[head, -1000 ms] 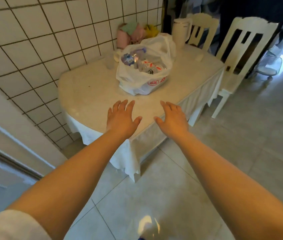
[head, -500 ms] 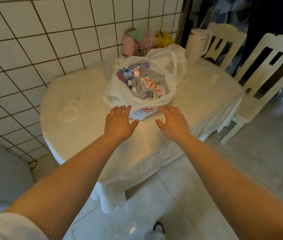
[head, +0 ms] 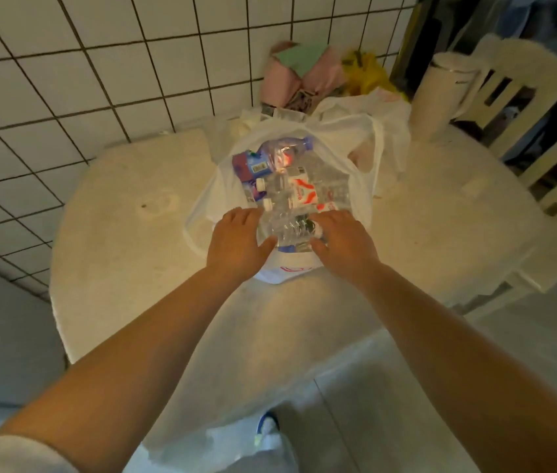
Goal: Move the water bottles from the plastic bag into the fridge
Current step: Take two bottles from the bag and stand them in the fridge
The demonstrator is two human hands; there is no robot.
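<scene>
Your hands have come forward from the near tabletop edge onto the plastic bag (head: 365, 186).

Both grips are released: left hand (head: 236, 242) and right hand (head: 343, 242) flank the nearest clear bottle (head: 287, 228), thumbs touching it. Close on its body from both sides and lift it straight up, clear of the bag's rim and the other water bottles (head: 290, 172) behind.

Home dining corner: tiled wall (head: 99, 80), clothed table (head: 116, 268), chairs (head: 526, 90), kettle (head: 440, 93).

The fingertips of both hands are hidden among the clear plastic water bottles (head: 287, 227); the labels' print is blurred.
</scene>
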